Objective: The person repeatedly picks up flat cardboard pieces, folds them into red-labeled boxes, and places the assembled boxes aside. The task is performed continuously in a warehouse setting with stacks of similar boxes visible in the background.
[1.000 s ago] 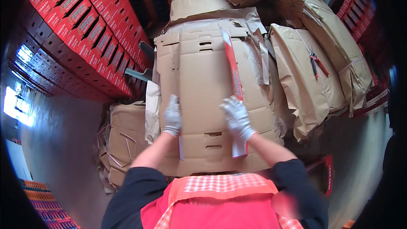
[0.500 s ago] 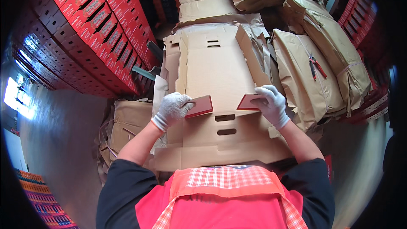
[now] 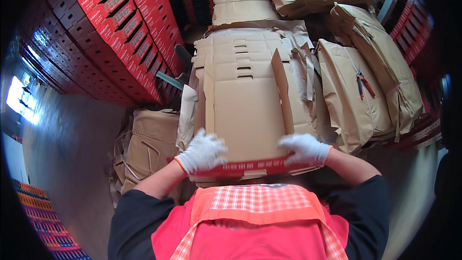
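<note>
A partly folded cardboard box (image 3: 249,120) lies before me, plain brown inside. Both long side walls stand up, and its near end panel (image 3: 255,166) is raised, showing a red printed edge with white marks. My left hand (image 3: 202,151), in a white knit glove, is closed over the near left corner, its fingers reaching inward. Over the near right corner, my right hand (image 3: 305,150), gloved alike, grips the panel, thumb side inward. Motion blurs the fingertips a little. The far end still lies flat, with two slotted hand holes (image 3: 244,72).
Under the box lies a stack of flat cardboard blanks (image 3: 216,45). Paper-wrapped bundles (image 3: 353,86) stand at the right, one bearing red-handled pliers (image 3: 366,85). Red printed boxes (image 3: 115,19) tower at the left. Another wrapped bundle (image 3: 154,137) sits beside my left arm.
My hands have come nearer to my body and let the small red-edged corner flaps go out of sight. The near end panel has swung up, and the box has shifted toward me.
</note>
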`<state>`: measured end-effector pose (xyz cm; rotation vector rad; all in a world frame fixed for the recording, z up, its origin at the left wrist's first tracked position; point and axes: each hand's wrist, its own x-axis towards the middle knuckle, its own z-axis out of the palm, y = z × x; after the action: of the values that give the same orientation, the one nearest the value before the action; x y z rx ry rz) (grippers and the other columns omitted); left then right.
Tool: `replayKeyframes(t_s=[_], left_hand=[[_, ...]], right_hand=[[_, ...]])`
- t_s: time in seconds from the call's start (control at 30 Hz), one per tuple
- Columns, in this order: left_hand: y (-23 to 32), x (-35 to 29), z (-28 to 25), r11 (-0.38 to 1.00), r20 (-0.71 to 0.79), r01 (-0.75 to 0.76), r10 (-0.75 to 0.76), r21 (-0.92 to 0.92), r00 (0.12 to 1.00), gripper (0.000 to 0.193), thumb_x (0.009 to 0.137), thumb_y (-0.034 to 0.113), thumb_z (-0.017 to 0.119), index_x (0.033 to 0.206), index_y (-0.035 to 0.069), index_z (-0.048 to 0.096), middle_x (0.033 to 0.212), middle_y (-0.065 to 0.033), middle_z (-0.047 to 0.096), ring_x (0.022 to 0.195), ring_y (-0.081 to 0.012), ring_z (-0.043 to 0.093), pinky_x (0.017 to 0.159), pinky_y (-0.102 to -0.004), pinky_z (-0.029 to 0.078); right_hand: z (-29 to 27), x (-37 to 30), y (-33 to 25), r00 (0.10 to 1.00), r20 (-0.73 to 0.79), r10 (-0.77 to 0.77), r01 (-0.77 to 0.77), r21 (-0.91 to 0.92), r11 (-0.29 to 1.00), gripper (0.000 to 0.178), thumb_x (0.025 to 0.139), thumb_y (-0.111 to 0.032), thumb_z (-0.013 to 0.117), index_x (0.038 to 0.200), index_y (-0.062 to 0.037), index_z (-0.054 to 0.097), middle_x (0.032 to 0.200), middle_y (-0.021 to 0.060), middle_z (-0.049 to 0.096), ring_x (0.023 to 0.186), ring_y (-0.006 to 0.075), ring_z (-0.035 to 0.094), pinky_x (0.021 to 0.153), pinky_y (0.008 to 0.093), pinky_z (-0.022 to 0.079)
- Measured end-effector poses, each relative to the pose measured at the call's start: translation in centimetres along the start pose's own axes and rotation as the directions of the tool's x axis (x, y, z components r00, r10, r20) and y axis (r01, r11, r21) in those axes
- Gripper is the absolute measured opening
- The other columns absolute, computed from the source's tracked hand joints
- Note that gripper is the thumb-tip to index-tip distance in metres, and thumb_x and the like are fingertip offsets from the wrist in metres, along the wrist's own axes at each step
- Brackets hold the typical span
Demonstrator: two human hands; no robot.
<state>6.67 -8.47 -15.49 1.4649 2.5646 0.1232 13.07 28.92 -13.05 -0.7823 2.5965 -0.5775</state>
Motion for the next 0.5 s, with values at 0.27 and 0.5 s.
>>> replayKeyframes(t_s=[0.27,0.5], left_hand=[[-2.2,2.1,12.0,-0.241,0.188,-0.014,-0.791,-0.97,0.582,0.067,0.096,0.029,0.062,0.153,0.007,0.037,0.155,-0.0138,0.04,0.143,-0.0221,0.036,0.117,-0.0361,0.028],[-2.0,3.1,9.7,-0.503,0.153,-0.473,-0.785,-0.723,0.601,0.083,0.082,0.005,0.057,0.157,0.003,0.022,0.128,-0.0032,0.06,0.104,-0.0165,0.063,0.1,-0.0308,0.049]], right_hand=[[9.2,4.6,7.4,0.584,-0.37,0.722,0.085,0.913,0.399,0.08,0.077,-0.017,0.075,0.148,-0.0059,0.041,0.142,0.0147,0.049,0.108,0.0232,0.059,0.092,0.0343,0.05],[0.7,4.1,6.0,0.711,-0.22,0.668,0.242,0.968,0.061,0.084,0.071,0.002,0.053,0.152,-0.0015,0.031,0.103,0.0094,0.06,0.072,0.013,0.058,0.062,0.0262,0.051]])
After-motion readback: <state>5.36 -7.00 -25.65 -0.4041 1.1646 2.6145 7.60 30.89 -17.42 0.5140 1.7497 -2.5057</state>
